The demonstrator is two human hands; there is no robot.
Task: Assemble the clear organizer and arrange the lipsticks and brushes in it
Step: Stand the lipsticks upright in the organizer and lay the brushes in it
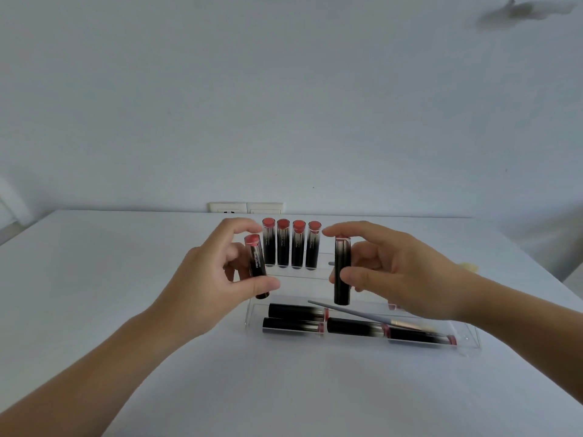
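- Two hands hover over the clear organizer point(467, 345) on the white tabletop point(94, 279)
- Left hand point(217, 279) has its grip pinched around a tilted lipstick point(257, 266)
- Right hand point(394, 272) has its grip around an upright lipstick point(342, 272)
- Four lipsticks point(290, 244) stand in the back row
- Several more lipsticks point(296, 312) and a brush point(362, 315) lie in the front tray

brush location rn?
Head view: the brush lies slantwise in the clear organizer's front tray, right of centre, resting across the lying lipsticks, below the right hand.
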